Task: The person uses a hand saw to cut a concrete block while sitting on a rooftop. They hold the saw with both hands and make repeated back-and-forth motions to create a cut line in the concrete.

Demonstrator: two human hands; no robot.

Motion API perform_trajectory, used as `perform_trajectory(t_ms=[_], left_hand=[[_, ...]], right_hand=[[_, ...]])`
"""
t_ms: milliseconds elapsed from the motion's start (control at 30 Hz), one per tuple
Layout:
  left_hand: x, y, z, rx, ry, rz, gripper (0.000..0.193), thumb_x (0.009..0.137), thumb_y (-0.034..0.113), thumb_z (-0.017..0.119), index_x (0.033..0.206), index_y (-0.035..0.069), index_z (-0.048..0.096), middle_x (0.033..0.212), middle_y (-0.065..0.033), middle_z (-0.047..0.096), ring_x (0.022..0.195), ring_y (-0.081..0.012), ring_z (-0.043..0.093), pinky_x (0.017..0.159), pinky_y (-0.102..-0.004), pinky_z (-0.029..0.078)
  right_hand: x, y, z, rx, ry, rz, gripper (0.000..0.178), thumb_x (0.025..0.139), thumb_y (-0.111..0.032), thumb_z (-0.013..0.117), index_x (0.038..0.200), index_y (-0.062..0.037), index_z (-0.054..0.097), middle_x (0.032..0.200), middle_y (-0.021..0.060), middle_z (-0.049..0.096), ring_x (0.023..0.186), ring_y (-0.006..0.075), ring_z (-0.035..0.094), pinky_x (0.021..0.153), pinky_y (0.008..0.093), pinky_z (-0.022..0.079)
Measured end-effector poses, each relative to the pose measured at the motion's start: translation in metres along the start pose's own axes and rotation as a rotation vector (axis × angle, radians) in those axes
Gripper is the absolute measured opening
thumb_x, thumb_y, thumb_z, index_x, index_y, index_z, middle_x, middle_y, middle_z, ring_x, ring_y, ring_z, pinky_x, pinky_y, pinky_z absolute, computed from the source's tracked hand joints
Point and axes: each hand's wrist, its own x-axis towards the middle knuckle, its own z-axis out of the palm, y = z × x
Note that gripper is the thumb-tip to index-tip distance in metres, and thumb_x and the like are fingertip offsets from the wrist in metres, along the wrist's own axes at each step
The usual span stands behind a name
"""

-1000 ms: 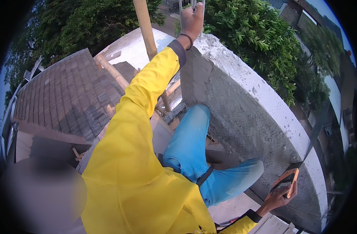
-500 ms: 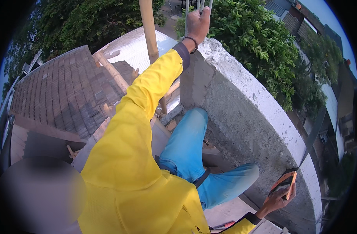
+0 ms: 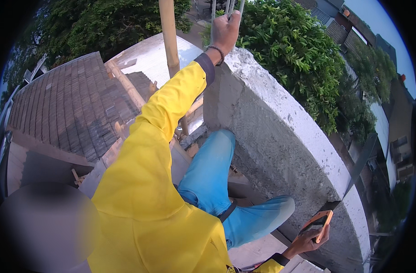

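My left hand (image 3: 225, 32) is closed around one or more of several thin grey rebars (image 3: 229, 5) that stand up at the far end of a rough concrete wall (image 3: 280, 132). My left arm reaches out straight in a yellow sleeve, with a dark bracelet at the wrist. Low on the right, my right hand (image 3: 313, 239) grips what looks like a handsaw (image 3: 325, 219) by its orange handle. A dark grey blade-like strip runs from the handle up across the wall's top edge. Exactly where the strip meets the concrete is hard to make out.
My legs in blue trousers (image 3: 208, 168) are bent against the wall. A bamboo pole (image 3: 169, 36) stands left of my left hand. Tiled roofing (image 3: 62, 104) and a pale sheet roof lie below on the left. A leafy tree (image 3: 290, 59) grows beyond the wall.
My right hand has drawn the orange handle slightly left and down, toward me. The whole view has shifted a little. My left hand keeps its hold on the rebar.
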Motion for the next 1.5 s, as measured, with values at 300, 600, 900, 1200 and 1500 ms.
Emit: perform_trajectory(t_ms=[300, 600, 900, 1200, 1500], left_hand=[[-0.001, -0.003, 0.002, -0.150, -0.048, -0.151, 0.036, 0.104, 0.037, 0.065, 0.078, 0.014, 0.056, 0.064, 0.0117, 0.042, 0.054, -0.0003, 0.036, 0.050, -0.0229, 0.027], [-0.003, 0.008, 0.002, -0.034, 0.016, -0.079, 0.056, 0.101, 0.043, 0.063, 0.065, 0.001, 0.053, 0.055, 0.0026, 0.044, 0.056, -0.0085, 0.041, 0.052, -0.0352, 0.036], [-0.002, 0.007, 0.003, 0.031, 0.032, -0.001, 0.058, 0.101, 0.044, 0.062, 0.064, 0.000, 0.052, 0.054, 0.0001, 0.044, 0.054, -0.0107, 0.041, 0.053, -0.0379, 0.036], [0.000, -0.001, 0.000, -0.110, -0.062, -0.094, 0.043, 0.104, 0.041, 0.062, 0.072, 0.013, 0.055, 0.065, 0.0095, 0.046, 0.058, -0.0029, 0.039, 0.054, -0.0256, 0.031], [0.000, 0.012, -0.004, 0.021, -0.039, -0.011, 0.046, 0.104, 0.042, 0.061, 0.071, 0.010, 0.056, 0.066, 0.0090, 0.045, 0.062, -0.0040, 0.038, 0.056, -0.0280, 0.032]], right_hand=[[-0.084, 0.005, -0.064, 0.364, -0.038, 0.204, 0.036, 0.113, -0.032, 0.049, 0.136, -0.0062, 0.056, 0.130, 0.0181, 0.060, 0.107, 0.0260, 0.066, 0.084, 0.0354, 0.059], [0.037, -0.011, 0.029, 0.216, 0.194, -0.049, 0.033, 0.111, -0.027, 0.055, 0.131, -0.0011, 0.061, 0.112, 0.0111, 0.061, 0.082, 0.0153, 0.063, 0.065, 0.0265, 0.052], [0.069, -0.031, 0.003, 0.446, -0.037, 0.319, 0.027, 0.110, -0.028, 0.058, 0.113, -0.0018, 0.060, 0.072, 0.0014, 0.051, 0.050, 0.0047, 0.046, 0.045, 0.0246, 0.036], [-0.060, 0.005, -0.079, 0.277, -0.061, 0.257, 0.032, 0.110, -0.035, 0.056, 0.109, -0.0033, 0.057, 0.070, 0.0014, 0.049, 0.057, 0.0078, 0.051, 0.050, 0.0235, 0.041], [0.055, -0.007, 0.009, 0.258, 0.007, 0.183, 0.032, 0.111, -0.037, 0.055, 0.106, -0.0055, 0.055, 0.075, 0.0022, 0.050, 0.062, 0.0066, 0.052, 0.052, 0.0214, 0.041]])
